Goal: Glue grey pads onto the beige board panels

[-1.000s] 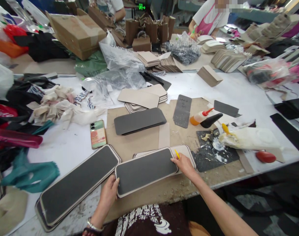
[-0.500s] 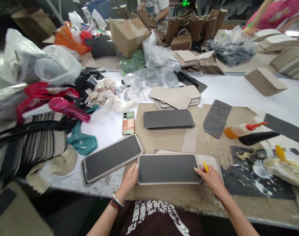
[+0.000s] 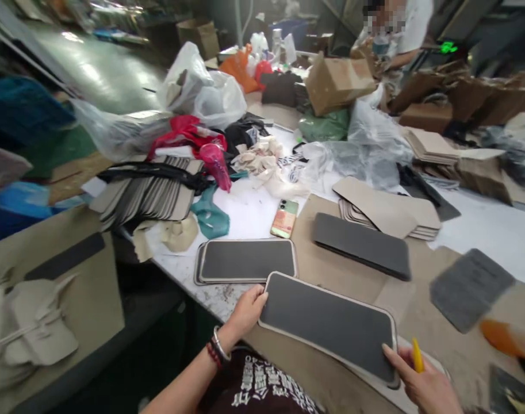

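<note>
My left hand (image 3: pixel 245 312) pinches the left end of a dark grey rounded panel (image 3: pixel 329 328) with a beige border. My right hand (image 3: pixel 430 382) grips its right end, thumb on top, with a slim yellow tool (image 3: pixel 417 355) between the fingers. The tool's exact kind is unclear. The panel slants down to the right, over the table's near edge. Beyond its left corner lies a small stack of similar bordered panels (image 3: pixel 248 260). Part of a beige piece shows under the right hand. Behind the held panel are plain dark grey panels (image 3: pixel 361 244).
A phone (image 3: pixel 284 218) lies near a stack of beige boards (image 3: pixel 378 204). Fabric scraps, a teal cloth (image 3: pixel 211 214) and striped dark-and-beige pieces (image 3: pixel 152 192) fill the left side. An orange-tinted bottle (image 3: pixel 506 338) is at right. A person (image 3: pixel 402 34) stands beyond a cardboard box (image 3: pixel 340 80).
The view has swung left. Both hands have carried the panel leftward, and its left end now reaches the near corner of the left stack. The grips look the same.
</note>
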A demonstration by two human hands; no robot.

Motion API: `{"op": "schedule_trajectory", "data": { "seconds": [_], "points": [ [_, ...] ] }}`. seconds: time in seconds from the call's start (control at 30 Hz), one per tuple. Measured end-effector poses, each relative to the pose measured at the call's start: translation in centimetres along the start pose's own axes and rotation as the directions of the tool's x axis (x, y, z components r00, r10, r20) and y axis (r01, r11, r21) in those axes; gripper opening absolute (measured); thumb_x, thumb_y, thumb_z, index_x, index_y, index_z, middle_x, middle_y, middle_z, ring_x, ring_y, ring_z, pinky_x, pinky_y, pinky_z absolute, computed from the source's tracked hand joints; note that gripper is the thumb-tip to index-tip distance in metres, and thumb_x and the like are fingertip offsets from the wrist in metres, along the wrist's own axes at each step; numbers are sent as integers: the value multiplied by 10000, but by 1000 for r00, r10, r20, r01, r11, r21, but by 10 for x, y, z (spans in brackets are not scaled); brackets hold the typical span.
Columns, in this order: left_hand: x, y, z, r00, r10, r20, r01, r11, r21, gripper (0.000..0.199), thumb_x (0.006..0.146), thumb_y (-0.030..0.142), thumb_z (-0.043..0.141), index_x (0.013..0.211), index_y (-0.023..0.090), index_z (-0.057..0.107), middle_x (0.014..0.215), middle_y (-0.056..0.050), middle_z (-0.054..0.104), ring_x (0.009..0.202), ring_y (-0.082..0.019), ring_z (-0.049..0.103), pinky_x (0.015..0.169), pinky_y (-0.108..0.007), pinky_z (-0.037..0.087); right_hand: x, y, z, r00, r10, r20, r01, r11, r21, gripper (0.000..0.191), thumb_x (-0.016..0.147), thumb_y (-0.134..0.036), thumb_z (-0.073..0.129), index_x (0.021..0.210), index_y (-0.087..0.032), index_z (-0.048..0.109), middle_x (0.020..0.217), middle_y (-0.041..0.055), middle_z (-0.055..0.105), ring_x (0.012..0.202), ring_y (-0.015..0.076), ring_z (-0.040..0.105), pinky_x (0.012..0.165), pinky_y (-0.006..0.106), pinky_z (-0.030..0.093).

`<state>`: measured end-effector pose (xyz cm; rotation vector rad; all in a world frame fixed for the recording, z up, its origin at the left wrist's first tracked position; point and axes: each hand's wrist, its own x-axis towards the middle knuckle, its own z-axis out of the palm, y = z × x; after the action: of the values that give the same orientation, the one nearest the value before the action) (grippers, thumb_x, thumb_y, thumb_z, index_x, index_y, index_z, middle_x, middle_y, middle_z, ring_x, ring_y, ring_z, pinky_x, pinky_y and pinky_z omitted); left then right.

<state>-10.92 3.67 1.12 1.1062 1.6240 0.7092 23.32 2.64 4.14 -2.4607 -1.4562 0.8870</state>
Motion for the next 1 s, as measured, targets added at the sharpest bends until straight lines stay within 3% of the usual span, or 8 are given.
{"op": "schedule_trajectory", "data": {
  "seconds": [0.1, 0.23, 0.37, 0.5, 0.7, 0.83, 0.93, 1.0],
  "points": [
    [4, -7, -52, 984, -3, -180, 5, 1000, 12, 244, 735, 392, 396, 577, 211, 350, 572, 50, 356, 580, -121, 361, 552, -251, 291, 17, -66, 21, 988, -101, 115, 100, 995, 8, 463, 599, -657, 437, 586, -208, 546, 402, -14, 450, 412, 153, 429, 434, 267, 344],
    [12, -23, -116, 928, -24, -371, 33, 999, 17, 239, 728, 390, 402, 574, 208, 377, 546, 54, 357, 569, -122, 364, 550, -247, 287, 35, -154, 61, 928, -323, 187, 311, 946, 90, 430, 575, -637, 482, 535, -209, 476, 439, -7, 462, 434, 139, 421, 440, 259, 338],
    [19, -36, -147, 875, -59, -480, 63, 998, -9, 216, 715, 339, 406, 548, 205, 375, 523, 55, 356, 550, -114, 361, 531, -240, 272, 51, -203, 94, 881, -411, 232, 383, 910, 157, 415, 559, -622, 510, 536, -212, 450, 442, -10, 450, 416, 128, 394, 425, 261, 319],
    [26, -48, -151, 834, -117, -540, 117, 993, -33, 205, 693, 238, 417, 503, 202, 350, 487, 60, 344, 522, -103, 355, 516, -231, 261, 68, -210, 115, 851, -443, 282, 417, 897, 148, 397, 605, -601, 511, 536, -215, 449, 431, -7, 452, 394, 135, 405, 413, 266, 313],
    [28, -49, -152, 804, -171, -569, 187, 982, -31, 122, 703, 237, 480, 590, 191, 482, 534, 39, 472, 556, -121, 468, 556, -229, 331, 84, -201, 122, 851, -449, 273, 482, 874, -67, 338, 675, -531, 495, 567, -213, 535, 480, 38, 539, 488, 206, 533, 487, 294, 367],
    [12, -42, -150, 805, -152, -574, 212, 977, 38, 146, 695, 285, 498, 798, 182, 501, 666, -6, 537, 650, -171, 525, 629, -272, 379, 61, -197, 104, 887, -442, 133, 460, 870, -175, 328, 780, -464, 366, 643, -209, 522, 628, 85, 603, 617, 228, 575, 580, 309, 388],
    [9, -44, -148, 796, -75, -601, 215, 963, 164, 187, 693, 389, 488, 744, 211, 467, 652, -4, 529, 629, -190, 519, 618, -294, 381, 47, -191, 81, 911, -413, 11, 412, 909, -67, 343, 829, -444, 290, 677, -209, 489, 664, 73, 594, 654, 203, 567, 620, 293, 394],
    [14, -44, -140, 838, -36, -544, 183, 958, 219, 267, 675, 487, 495, 695, 220, 489, 627, 2, 559, 607, -194, 537, 609, -299, 396, 41, -179, 59, 932, -360, -47, 363, 929, 69, 413, 852, -499, 236, 693, -211, 487, 642, 45, 579, 631, 183, 549, 612, 278, 396]
  ]
}}
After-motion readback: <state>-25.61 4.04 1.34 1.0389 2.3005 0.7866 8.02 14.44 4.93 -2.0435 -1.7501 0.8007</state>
